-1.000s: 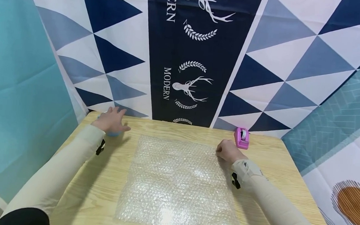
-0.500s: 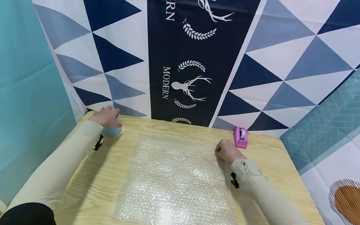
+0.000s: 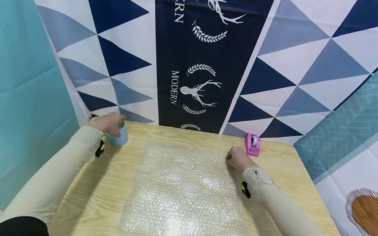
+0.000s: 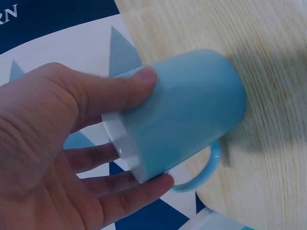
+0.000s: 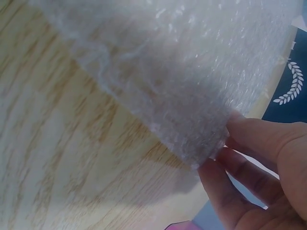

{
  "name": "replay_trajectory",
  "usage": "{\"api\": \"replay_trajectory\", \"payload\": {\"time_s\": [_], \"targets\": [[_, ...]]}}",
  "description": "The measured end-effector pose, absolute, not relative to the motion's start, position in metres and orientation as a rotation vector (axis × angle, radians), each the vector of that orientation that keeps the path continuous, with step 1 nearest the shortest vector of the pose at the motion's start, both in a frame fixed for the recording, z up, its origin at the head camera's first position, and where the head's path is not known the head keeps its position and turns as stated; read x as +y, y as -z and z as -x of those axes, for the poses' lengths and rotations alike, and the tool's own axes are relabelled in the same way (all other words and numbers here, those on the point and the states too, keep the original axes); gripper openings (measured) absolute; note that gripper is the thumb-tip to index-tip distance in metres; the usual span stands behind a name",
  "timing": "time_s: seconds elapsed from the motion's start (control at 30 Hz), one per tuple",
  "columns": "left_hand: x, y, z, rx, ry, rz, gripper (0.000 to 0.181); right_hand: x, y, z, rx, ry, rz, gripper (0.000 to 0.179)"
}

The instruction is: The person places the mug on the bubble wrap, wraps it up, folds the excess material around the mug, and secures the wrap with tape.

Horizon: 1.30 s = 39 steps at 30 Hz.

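Left hand (image 3: 106,123) shifted leftward, mug (image 3: 121,137) partly hidden

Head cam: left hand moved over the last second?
Yes: the left hand has moved left, farther from the dark deer-print panel, and grips the light blue mug.

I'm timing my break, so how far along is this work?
Done: bubble wrap lies spread on the table. In hand: the left hand grips the mug; the right hand pinches a wrap corner. Apparently remaining: the mug isn't on the wrap, and the tape dispenser is untouched.
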<state>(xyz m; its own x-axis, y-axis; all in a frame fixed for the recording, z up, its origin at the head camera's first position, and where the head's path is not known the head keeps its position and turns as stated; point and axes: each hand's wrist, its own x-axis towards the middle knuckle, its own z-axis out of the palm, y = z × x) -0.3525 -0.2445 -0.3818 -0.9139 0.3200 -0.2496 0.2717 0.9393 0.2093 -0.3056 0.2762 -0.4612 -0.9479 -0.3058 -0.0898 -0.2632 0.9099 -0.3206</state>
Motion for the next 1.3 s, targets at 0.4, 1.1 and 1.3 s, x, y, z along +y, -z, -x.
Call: {"api": "replay_trajectory", "payload": {"time_s": [0.4, 1.1, 1.3], "targets": [[-0.225, 0.373, 0.329, 2.812, -0.339, -0.416, 0.078, 0.274, 0.46, 0.304, 2.929, 0.462, 0.418, 0.008], [-0.165, 0.362, 0.301, 2.821, -0.34, -0.504, 0.076, 0.276, 0.461, 0.308, 2.928, 0.456, 0.426, 0.01], [-0.15, 0.365, 0.292, 2.832, -0.341, -0.552, 0.06, 0.275, 0.462, 0.308, 2.913, 0.462, 0.395, 0.011]]}}
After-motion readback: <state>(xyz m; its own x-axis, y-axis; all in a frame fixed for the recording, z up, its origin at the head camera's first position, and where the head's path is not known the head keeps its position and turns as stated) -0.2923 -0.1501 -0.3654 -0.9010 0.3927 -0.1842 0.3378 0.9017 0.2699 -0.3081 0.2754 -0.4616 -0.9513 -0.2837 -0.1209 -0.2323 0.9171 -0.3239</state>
